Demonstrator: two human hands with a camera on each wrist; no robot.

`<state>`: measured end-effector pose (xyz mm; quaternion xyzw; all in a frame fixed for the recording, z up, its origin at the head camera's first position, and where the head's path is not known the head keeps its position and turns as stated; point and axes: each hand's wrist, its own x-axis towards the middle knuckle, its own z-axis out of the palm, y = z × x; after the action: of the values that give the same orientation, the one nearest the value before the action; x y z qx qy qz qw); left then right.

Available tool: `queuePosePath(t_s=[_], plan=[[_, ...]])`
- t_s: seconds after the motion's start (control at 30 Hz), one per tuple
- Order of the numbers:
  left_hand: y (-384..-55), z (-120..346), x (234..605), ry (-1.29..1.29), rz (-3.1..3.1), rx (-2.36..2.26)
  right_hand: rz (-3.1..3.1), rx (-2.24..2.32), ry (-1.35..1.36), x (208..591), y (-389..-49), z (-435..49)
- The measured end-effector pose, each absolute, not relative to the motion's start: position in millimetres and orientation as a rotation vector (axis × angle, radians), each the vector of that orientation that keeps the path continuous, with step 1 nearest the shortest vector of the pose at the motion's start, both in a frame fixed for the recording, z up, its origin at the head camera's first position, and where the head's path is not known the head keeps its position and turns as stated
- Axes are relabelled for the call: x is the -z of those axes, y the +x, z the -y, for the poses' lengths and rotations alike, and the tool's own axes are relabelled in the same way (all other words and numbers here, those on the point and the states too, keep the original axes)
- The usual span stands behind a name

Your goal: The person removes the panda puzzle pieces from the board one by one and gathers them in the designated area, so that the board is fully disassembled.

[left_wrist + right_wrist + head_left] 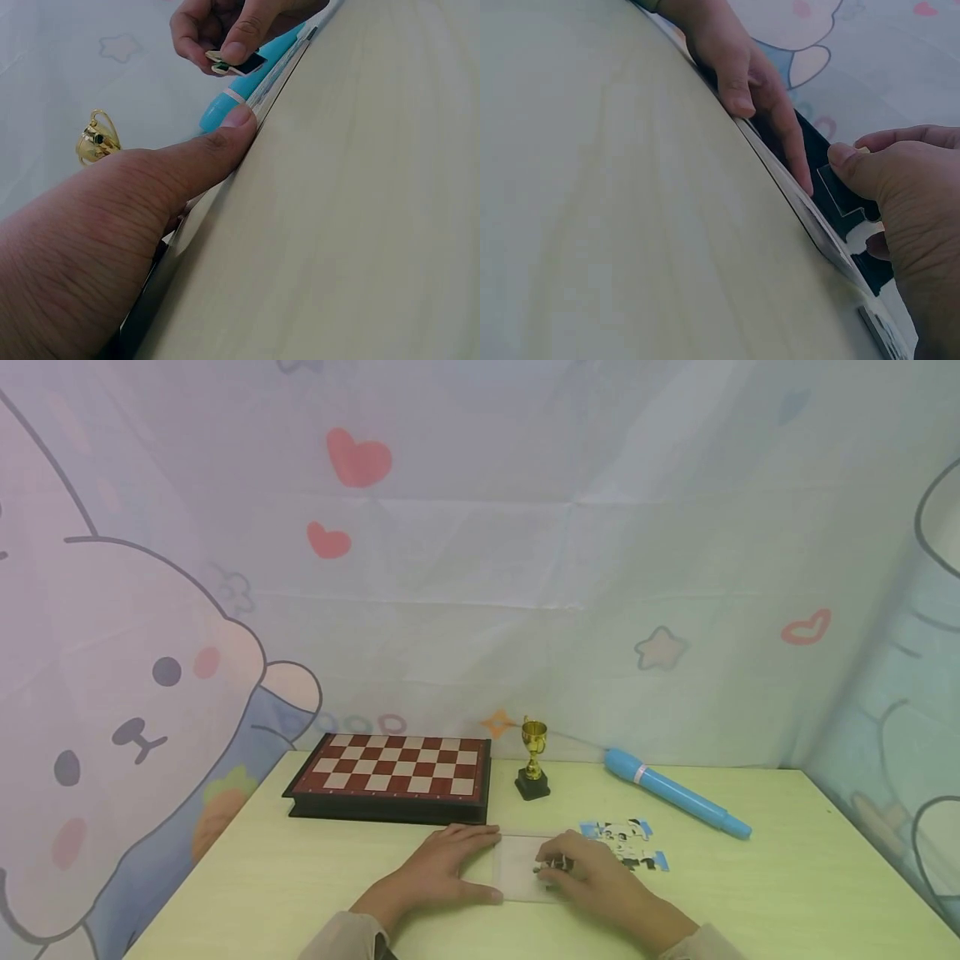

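A pale, flat square puzzle tray (517, 870) lies on the table in front of me. At its left side rests my left hand (438, 870), fingers spread, with the thumb at the near corner and the fingertips by the far corner. My right hand (596, 877) is over the tray's right part and pinches a jigsaw piece (251, 64) between thumb and fingers. The piece shows dark and light patches, held tilted in the left wrist view. Beyond the right hand, several joined or close-lying jigsaw pieces (621, 837) with a blue, white and black picture lie on the table.
A red-and-white chessboard box (397, 768) sits behind the left hand. To its right stands a small gold trophy cup (534, 747) on a black base. A large blue pen-shaped object (678, 793) lies at the back right. Behind the table (795, 877) hangs a printed cloth.
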<state>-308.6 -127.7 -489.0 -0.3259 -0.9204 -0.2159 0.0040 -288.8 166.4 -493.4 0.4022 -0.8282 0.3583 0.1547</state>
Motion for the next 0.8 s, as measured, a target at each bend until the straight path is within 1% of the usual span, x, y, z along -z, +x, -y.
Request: queuePosePath(t_s=[0.4, 0.6, 0.8], plan=[[-306.3, 127.1, 486.9, -1.018, 2.887, 0.68, 2.35, -0.961, 0.977, 495.3, -286.7, -246.5], [-307.5, 127.6, 487.7, -1.018, 2.89, 0.684, 2.278, -0.941, 1.009, 498.2, -284.1, -275.8], [-306.3, 127.2, 485.9, -1.019, 2.894, 0.681, 2.239, -0.987, 1.177, 501.5, -283.4, -279.7]])
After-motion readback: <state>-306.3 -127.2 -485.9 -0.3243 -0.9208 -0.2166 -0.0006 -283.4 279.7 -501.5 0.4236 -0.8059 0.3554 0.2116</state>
